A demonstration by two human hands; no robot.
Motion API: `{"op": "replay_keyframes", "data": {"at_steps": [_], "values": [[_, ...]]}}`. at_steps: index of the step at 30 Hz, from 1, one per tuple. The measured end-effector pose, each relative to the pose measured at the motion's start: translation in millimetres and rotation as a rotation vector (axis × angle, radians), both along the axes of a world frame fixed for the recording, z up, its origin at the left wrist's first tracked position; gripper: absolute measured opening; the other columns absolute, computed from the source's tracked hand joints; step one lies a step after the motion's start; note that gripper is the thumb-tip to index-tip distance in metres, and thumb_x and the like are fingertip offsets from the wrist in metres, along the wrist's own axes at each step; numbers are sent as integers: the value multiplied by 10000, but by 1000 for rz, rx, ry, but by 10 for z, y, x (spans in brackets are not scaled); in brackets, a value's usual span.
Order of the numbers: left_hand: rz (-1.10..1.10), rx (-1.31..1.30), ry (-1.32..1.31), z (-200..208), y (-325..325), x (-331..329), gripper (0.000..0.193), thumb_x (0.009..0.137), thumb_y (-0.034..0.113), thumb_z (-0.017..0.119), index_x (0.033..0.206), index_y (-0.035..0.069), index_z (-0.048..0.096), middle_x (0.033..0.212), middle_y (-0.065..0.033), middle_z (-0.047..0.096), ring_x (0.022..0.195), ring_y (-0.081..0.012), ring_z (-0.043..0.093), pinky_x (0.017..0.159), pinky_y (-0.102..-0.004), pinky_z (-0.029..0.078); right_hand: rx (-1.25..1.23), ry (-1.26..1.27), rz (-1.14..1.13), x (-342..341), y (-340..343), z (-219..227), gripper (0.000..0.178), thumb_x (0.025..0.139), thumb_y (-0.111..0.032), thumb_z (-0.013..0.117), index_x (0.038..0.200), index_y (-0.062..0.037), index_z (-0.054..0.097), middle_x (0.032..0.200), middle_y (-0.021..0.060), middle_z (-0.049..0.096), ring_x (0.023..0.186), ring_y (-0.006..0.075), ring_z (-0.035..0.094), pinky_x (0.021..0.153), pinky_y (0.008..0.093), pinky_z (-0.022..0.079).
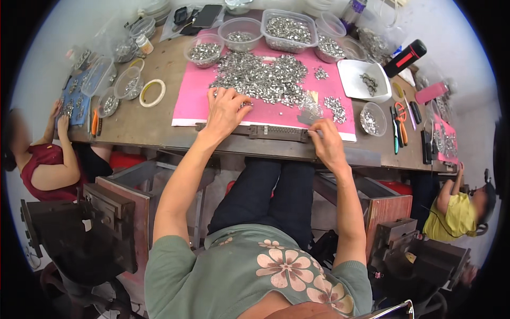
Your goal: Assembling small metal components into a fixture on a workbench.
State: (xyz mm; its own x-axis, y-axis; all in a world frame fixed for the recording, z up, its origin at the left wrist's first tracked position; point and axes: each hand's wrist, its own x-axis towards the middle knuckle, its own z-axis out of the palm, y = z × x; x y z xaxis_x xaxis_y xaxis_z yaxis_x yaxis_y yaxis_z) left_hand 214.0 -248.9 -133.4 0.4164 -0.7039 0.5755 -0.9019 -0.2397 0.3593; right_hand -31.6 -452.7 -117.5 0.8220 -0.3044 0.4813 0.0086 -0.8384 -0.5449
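A heap of small shiny metal pieces point(260, 74) is spread over a pink mat point(188, 101). At the heap's near left edge, my left hand point(224, 112) bends its fingers down, thumb and forefinger close together by a few pieces; what they pinch is hard to see. A long, narrow metal fixture point(279, 133) with a perforated-looking strip lies along the mat's front edge. My right hand point(329, 141) is closed at the fixture's right end, its fingertips beside a thin grey plate point(306, 118). Whether they grip the plate or the fixture is unclear.
Clear tubs of metal pieces, including a square one point(289, 32), line the mat's back. Right are a white tray point(348, 80), a small cup point(373, 119) and orange-handled pliers point(401, 125). A tape roll point(152, 93) lies left. Co-workers sit at both sides.
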Motion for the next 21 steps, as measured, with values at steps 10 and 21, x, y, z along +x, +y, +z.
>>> {"op": "replay_keyframes", "data": {"at_steps": [10,21], "values": [[17,-36,156,12,57,1,94,849,198,752,896,130,707,844,-23,605,894,-233,569,969,-462,332,-352,118,41,95,93,-10,107,871,-77,680,926,-48,593,901,108,558,860,296,558,768,409,423],[0,39,81,-49,5,-27,62,860,192,744,891,144,719,853,-19,618,923,-223,573,965,-469,327,-556,92,32,50,205,-47,123,870,-79,666,974,-34,619,932,113,593,880,280,594,801,405,442]]}}
